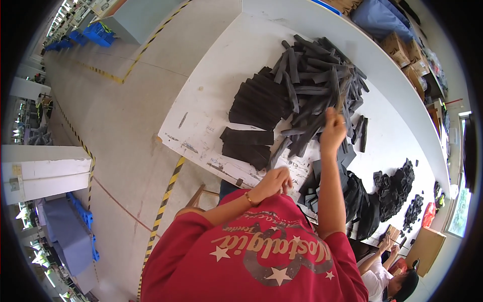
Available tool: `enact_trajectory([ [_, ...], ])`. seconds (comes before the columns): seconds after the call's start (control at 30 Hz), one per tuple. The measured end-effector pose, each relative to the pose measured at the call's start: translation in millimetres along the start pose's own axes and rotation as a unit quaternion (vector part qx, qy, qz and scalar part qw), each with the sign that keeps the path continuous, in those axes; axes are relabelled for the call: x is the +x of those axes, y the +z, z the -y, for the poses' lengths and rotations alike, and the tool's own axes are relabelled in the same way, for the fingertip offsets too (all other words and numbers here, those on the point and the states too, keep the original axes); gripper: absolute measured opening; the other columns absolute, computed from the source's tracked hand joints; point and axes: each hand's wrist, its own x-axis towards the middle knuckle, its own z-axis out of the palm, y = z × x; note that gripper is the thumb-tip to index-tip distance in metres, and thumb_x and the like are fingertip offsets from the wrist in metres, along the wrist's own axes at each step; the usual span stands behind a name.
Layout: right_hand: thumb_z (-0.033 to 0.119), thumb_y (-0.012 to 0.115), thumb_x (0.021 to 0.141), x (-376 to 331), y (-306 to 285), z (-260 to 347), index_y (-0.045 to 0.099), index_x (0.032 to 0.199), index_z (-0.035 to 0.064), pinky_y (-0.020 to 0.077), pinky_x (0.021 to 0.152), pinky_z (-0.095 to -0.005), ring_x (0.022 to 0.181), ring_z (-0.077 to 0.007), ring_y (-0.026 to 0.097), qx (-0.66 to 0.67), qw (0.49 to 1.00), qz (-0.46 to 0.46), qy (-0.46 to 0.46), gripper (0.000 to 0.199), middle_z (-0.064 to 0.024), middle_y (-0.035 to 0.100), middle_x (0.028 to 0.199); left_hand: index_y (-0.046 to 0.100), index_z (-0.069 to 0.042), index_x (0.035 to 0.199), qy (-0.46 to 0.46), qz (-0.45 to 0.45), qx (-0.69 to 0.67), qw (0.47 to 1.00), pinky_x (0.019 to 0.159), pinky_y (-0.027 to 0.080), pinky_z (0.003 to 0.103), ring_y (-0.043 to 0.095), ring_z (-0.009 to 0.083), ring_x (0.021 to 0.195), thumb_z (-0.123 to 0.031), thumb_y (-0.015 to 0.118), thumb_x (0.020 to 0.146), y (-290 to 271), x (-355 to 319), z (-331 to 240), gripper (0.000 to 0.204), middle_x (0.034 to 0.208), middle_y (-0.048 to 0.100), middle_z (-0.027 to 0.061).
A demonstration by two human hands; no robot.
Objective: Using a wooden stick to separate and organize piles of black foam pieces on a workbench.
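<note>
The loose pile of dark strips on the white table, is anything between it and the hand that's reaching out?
Nothing visible. The right hand is already at the near edge of the loose pile of dark strips, apparently pinching one strip; whether it has a firm grip is unclear.

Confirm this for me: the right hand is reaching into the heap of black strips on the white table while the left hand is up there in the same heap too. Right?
Not quite. In the head view the right hand reaches into the heap of black strips on the white table, but the left hand stays near the body at the table's near edge.
</note>
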Motion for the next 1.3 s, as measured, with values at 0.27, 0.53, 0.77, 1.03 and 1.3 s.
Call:
enact_trajectory([
  [0.27,0.038,0.059,0.090,15.9,-39.7,-47.1,0.054,0.115,0.0102,0.0473,0.066,-0.0415,0.071,-0.0341,0.062,-0.226,0.968,0.109,-0.016,0.038,-0.0160,0.063,0.077,0.064,-0.006,0.088,0.203,-0.232,0.433,0.847,0.060,0.050,0.032,0.062,0.0218,0.066,-0.016,0.065,0.083,-90.8,59.5,17.0,0.011,0.075,0.061,0.0076],
  [0.53,0.019,0.057,0.091,-63.6,-100.5,-70.0,0.065,0.103,0.0138,0.0489,0.063,-0.0413,0.075,-0.0332,0.063,-0.262,0.909,0.293,-0.141,0.016,-0.0118,0.061,0.084,0.067,-0.005,0.074,0.136,-0.196,0.445,0.863,0.070,0.050,0.036,0.062,0.0261,0.075,-0.012,0.072,0.073,-142.1,98.2,29.8,0.009,0.077,0.062,0.0076],
  [0.77,0.024,0.060,0.089,-61.3,-106.5,-72.6,0.067,0.101,0.0175,0.0491,0.057,-0.0406,0.067,-0.0294,0.062,-0.323,0.860,0.339,-0.202,0.016,-0.0084,0.057,0.075,0.069,-0.003,0.083,0.102,-0.113,0.376,0.914,0.069,0.049,0.031,0.061,0.0203,0.073,-0.012,0.072,0.075,-155.8,83.1,-7.4,0.012,0.079,0.064,0.0079],
  [1.03,0.017,0.060,0.086,-78.9,-34.9,-63.7,0.058,0.120,0.0144,0.0508,0.063,-0.0413,0.074,-0.0316,0.064,-0.209,0.870,0.390,-0.215,0.034,-0.0141,0.064,0.083,0.068,-0.006,0.074,0.250,-0.016,0.437,0.864,0.082,0.044,0.036,0.058,0.0240,0.089,-0.016,0.070,0.072,-95.2,82.0,-41.4,0.010,0.078,0.066,0.0042],
  [1.3,0.017,0.052,0.095,-115.4,-8.0,-49.7,0.061,0.101,0.0017,0.0348,0.056,-0.0242,0.063,-0.0060,0.040,0.125,0.812,0.523,0.229,0.019,0.0046,0.045,0.068,0.052,-0.003,0.121,0.183,-0.186,-0.286,0.922,0.093,0.047,0.045,0.055,0.0267,0.109,-0.026,0.068,0.086,-107.1,39.3,-33.5,0.044,0.117,0.055,0.0125],
])
